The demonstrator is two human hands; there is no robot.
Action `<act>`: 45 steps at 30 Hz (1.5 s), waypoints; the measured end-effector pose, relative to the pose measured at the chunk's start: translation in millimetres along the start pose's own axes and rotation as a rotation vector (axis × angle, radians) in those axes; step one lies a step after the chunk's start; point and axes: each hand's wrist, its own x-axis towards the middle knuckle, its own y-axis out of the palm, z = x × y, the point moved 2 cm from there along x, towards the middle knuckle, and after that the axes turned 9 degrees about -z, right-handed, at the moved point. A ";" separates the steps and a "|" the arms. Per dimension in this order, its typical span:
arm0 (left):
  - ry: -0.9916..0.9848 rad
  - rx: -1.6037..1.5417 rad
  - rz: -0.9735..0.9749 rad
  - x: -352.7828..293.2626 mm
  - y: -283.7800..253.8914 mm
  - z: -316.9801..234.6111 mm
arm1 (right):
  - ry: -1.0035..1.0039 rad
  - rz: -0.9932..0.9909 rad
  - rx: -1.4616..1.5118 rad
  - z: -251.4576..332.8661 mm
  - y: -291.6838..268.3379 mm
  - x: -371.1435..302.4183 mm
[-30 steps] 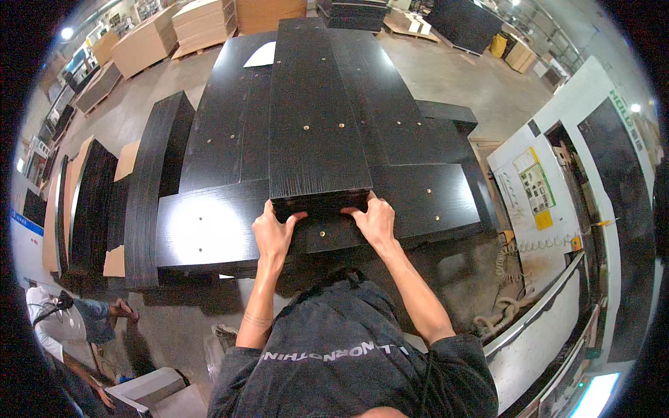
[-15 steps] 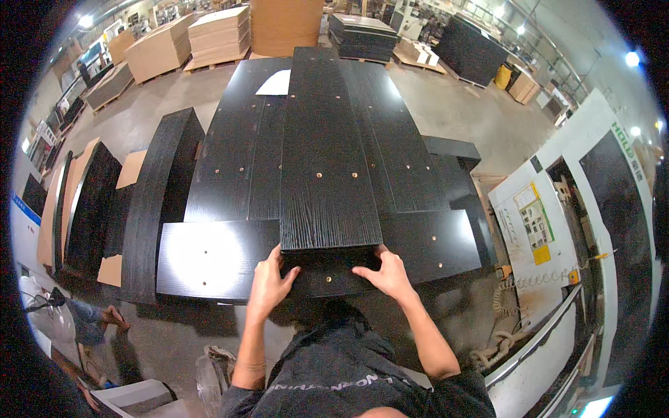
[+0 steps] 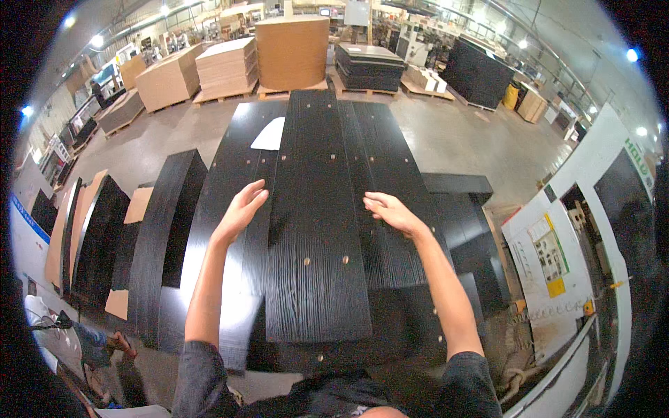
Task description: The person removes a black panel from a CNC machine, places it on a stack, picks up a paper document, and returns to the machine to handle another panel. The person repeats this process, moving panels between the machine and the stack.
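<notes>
A long black wood-grain panel [image 3: 317,209] with small drilled holes lies lengthwise in front of me, on top of other black panels. My left hand [image 3: 244,209] hovers beside its left edge, fingers extended and thumb apart, holding nothing. Across from it, my right hand [image 3: 394,214] is near the right edge, its fingers loosely bent and empty. A wide glossy black panel [image 3: 240,157] lies under the left side, and another black panel [image 3: 390,153] lies under the right. A white sheet [image 3: 268,134] rests left of the top panel's far half.
Tall black panel stacks [image 3: 157,230] stand on the left. A white machine [image 3: 550,258] with a coiled hose is on the right. Pallets of brown boards [image 3: 226,66] and a big brown stack [image 3: 293,52] stand farther off. Part of another person [image 3: 104,341] shows at lower left.
Both hands have let go of the near end of the top panel and moved forward, apart, along its sides. The view has tilted up, and the panel's near end appears closer to me.
</notes>
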 end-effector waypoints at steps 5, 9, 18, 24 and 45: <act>-0.149 -0.078 -0.058 124.5 25.9 45.2 | -0.034 -0.151 0.133 -13.2 36.9 152.4; -0.340 -0.380 -0.113 157.0 48.4 58.4 | -0.009 0.007 0.425 -26.7 45.4 209.2; -0.330 -0.442 -0.172 200.0 31.1 120.7 | 0.049 0.086 0.842 -28.0 79.1 222.0; -0.235 -0.423 -0.091 188.0 37.7 108.8 | 0.102 -0.117 0.944 -27.6 90.3 216.9; -0.554 -0.607 -0.033 0.0 70.1 55.4 | 0.145 -0.235 0.560 -80.8 86.9 121.2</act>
